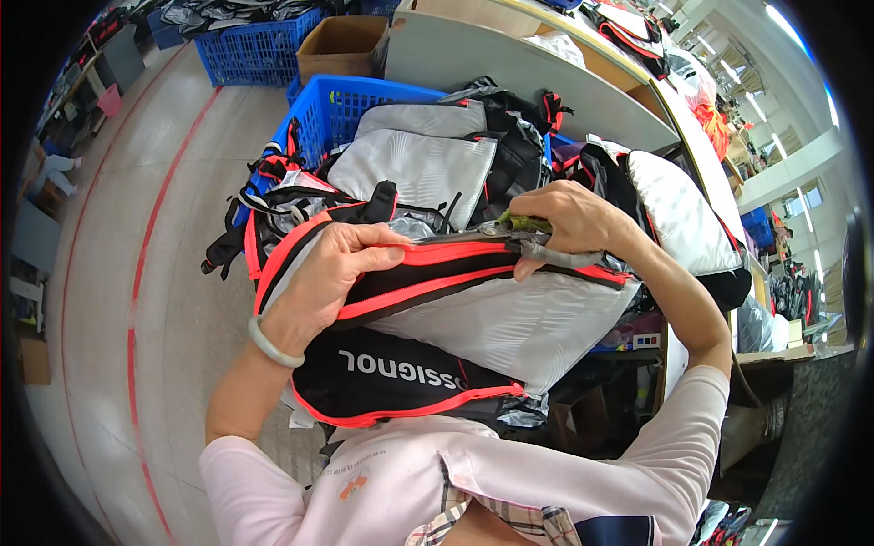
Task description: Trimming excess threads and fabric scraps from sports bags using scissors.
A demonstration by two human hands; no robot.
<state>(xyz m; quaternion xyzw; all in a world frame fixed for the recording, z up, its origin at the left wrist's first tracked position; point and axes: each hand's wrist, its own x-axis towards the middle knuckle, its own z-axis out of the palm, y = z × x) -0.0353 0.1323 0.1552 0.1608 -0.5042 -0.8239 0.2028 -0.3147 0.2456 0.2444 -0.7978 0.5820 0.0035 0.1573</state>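
A grey, black and white bag [510, 328] with bright coral zippers lies across the front of me, its black end panel toward my body. My left hand [330, 273] pinches the bag's upper edge beside a coral zipper, thumb and fingers pressed together. Farther right along that same edge, my right hand [583, 217] is closed on the fabric, the thumb below. A small olive-green thing [528, 223] shows under its curled fingers; its kind is mostly hidden. Grey material covers a finger of that hand. Behind the bag, a blue crate [332, 100] holds more such bags.
A white and black bag [685, 214] rests to the right of the crate, beside a long table with a pale side panel [492, 68]. At the back stand a cardboard box [341, 45] and another blue crate [250, 55]. Red lines mark the floor [196, 209] at left.
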